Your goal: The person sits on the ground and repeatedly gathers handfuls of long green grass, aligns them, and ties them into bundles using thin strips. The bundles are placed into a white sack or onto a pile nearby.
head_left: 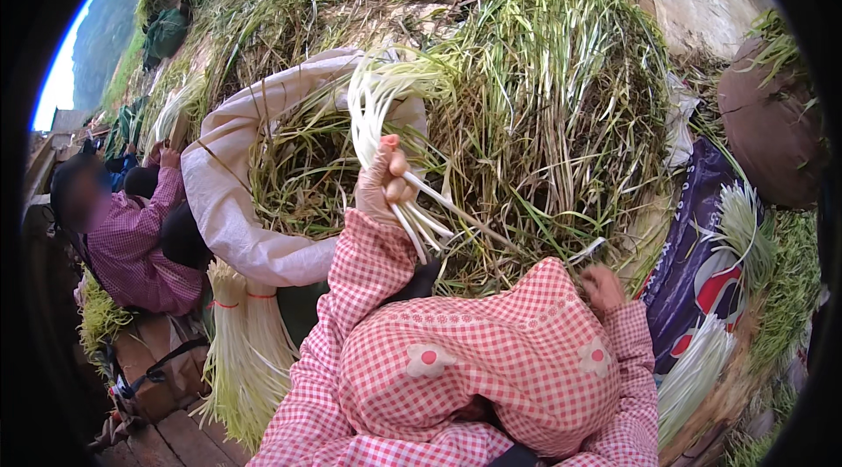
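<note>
My left hand (pixel 383 185) is raised in front of me, closed around a small bunch of blanched garlic chives (pixel 367 107). The pale leaves droop over at the top, and white stalk ends stick out below the fist. On the right, beside my checked apron (pixel 491 353), my right hand (pixel 602 288) is low with its fingers curled in; what they hold, if anything, is hidden. Ahead of both hands lies a big heap of green and withered chives (pixel 535 116). A white sack (pixel 219 195) with its rim rolled open stands left of my left hand, with leaf scraps inside.
Banded bundles of pale chives (pixel 235 335) stand at my lower left. More bundles (pixel 702 362) lie on the right by a dark purple printed sack (pixel 680 248). A brown rounded thing (pixel 772 125) sits far right. Another person (pixel 132 239) in checked clothing sits at left.
</note>
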A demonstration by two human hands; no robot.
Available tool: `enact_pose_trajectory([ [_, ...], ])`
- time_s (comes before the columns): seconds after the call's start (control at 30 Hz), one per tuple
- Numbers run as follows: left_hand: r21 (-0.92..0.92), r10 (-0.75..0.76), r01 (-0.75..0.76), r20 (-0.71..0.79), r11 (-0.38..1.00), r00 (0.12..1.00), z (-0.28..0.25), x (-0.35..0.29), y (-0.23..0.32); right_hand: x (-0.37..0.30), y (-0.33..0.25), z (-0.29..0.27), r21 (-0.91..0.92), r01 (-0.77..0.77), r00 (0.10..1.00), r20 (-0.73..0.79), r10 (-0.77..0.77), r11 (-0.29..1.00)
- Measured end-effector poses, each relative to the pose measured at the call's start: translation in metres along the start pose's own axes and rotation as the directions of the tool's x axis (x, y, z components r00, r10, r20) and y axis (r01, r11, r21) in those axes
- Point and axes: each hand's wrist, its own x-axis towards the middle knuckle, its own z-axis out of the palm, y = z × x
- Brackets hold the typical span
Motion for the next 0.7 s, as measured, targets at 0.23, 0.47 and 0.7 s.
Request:
enact_pose_trajectory([
  [0.23,0.09,-0.153,0.137,0.198,0.986,0.968,0.014,-0.006,-0.025,0.076,-0.164,-0.057,0.805,0.334,0.875,-0.073,-0.478,0.49],
  [0.47,0.244,-0.114,0.108,0.007,0.964,0.993,0.017,-0.008,-0.027,0.075,-0.187,-0.028,0.744,0.285,0.869,0.066,-0.491,0.605],
  [0.7,0.098,0.066,-0.05,-0.167,0.994,0.984,-0.005,0.0,-0.01,0.006,-0.076,-0.066,0.949,0.314,0.82,-0.268,-0.505,0.005],
])
